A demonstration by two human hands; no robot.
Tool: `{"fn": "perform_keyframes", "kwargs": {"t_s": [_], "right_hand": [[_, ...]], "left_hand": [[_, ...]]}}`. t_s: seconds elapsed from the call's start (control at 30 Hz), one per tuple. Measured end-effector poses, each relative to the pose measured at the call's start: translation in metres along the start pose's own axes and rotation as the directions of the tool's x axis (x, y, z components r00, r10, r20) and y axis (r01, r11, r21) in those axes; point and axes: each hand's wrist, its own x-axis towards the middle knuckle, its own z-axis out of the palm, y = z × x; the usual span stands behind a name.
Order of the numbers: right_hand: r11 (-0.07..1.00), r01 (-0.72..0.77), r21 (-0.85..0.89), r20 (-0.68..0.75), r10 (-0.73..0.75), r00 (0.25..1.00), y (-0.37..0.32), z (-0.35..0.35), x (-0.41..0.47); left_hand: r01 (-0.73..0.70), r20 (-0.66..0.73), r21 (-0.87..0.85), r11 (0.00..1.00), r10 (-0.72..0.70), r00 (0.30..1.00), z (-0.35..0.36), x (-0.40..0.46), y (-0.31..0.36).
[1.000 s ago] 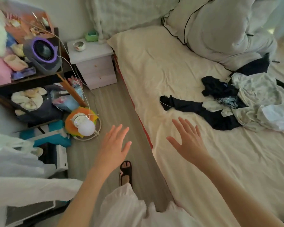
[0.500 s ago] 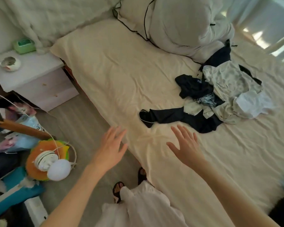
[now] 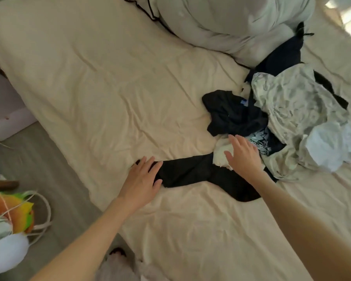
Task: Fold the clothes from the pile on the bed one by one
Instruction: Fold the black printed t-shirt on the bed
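Grey duvet (image 3: 227,23) with black piping bunched at the bed's far edge, wooden floor (image 3: 49,175) along the bed's left side, orange-and-green object (image 3: 14,211) with white cord (image 3: 47,209) and white dome-shaped item (image 3: 6,252) on the floor at lower left, pale cabinet (image 3: 2,110) at left edge.

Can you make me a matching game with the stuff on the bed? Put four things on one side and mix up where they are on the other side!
Things:
1. left hand
2. right hand
3. black garment
4. duvet

Places:
A. bunched up at the top of the bed
B. stretched out from the pile toward the bed's edge
C. at the near end of the black garment
D. over a cream cloth at the edge of the pile

Pairs: 1-C, 2-D, 3-B, 4-A
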Motion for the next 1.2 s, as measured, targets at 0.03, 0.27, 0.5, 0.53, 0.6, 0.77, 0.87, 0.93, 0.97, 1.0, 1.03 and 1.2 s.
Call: {"fn": "perform_keyframes", "kwargs": {"t_s": [0.03, 0.27, 0.5, 0.53, 0.6, 0.77, 0.87, 0.93, 0.97, 1.0, 1.03, 1.2], "right_hand": [[1.000, -0.007, 0.002, -0.016, 0.007, 1.000, 0.006, 0.007, 0.020], [0.994, -0.021, -0.103, -0.056, 0.016, 0.998, 0.043, 0.049, 0.111], [0.979, 0.115, 0.167, -0.302, -0.060, 0.951, 0.029, 0.068, 0.092], [0.963, 0.145, 0.226, -0.309, -0.070, 0.948, 0.019, 0.066, 0.081], [0.915, 0.205, 0.349, -0.329, -0.085, 0.940, -0.003, 0.061, 0.053], [0.758, 0.279, 0.590, -0.355, -0.066, 0.932, -0.055, 0.019, -0.020], [0.677, 0.266, 0.686, -0.312, -0.057, 0.948, -0.070, -0.022, -0.048], [0.638, 0.286, 0.715, -0.312, -0.075, 0.947, -0.081, -0.053, -0.061], [0.622, 0.309, 0.720, -0.316, -0.102, 0.943, -0.089, -0.070, -0.067], [0.612, 0.333, 0.718, -0.320, -0.135, 0.938, -0.096, -0.087, -0.073], [0.611, 0.362, 0.704, -0.330, -0.170, 0.928, -0.104, -0.104, -0.079], [0.605, 0.502, 0.618, -0.413, -0.293, 0.862, -0.134, -0.190, -0.087]], "left_hand": [[-0.007, 0.038, 0.041, 0.999, 0.005, 0.999, 0.011, 0.015, 0.000], [-0.070, 0.281, 0.216, 0.974, 0.007, 0.960, 0.066, 0.063, -0.014], [0.002, 0.367, 0.202, 0.979, -0.077, 0.927, 0.073, 0.072, -0.012], [0.028, 0.345, 0.167, 0.986, -0.085, 0.935, 0.071, 0.073, -0.008], [0.053, 0.262, 0.033, 0.998, -0.060, 0.963, 0.059, 0.072, 0.006], [-0.103, -0.035, -0.267, 0.958, 0.098, 0.995, 0.010, 0.061, 0.047], [-0.177, -0.113, -0.463, 0.869, 0.140, 0.984, -0.022, 0.046, 0.063], [-0.197, -0.163, -0.520, 0.831, 0.130, 0.978, -0.044, 0.030, 0.072], [-0.200, -0.198, -0.547, 0.813, 0.106, 0.974, -0.056, 0.022, 0.075], [-0.202, -0.233, -0.566, 0.800, 0.080, 0.969, -0.070, 0.012, 0.075], [-0.205, -0.266, -0.565, 0.799, 0.059, 0.962, -0.085, 0.003, 0.073], [-0.220, -0.319, -0.403, 0.888, 0.089, 0.944, -0.200, -0.046, 0.042]]}}
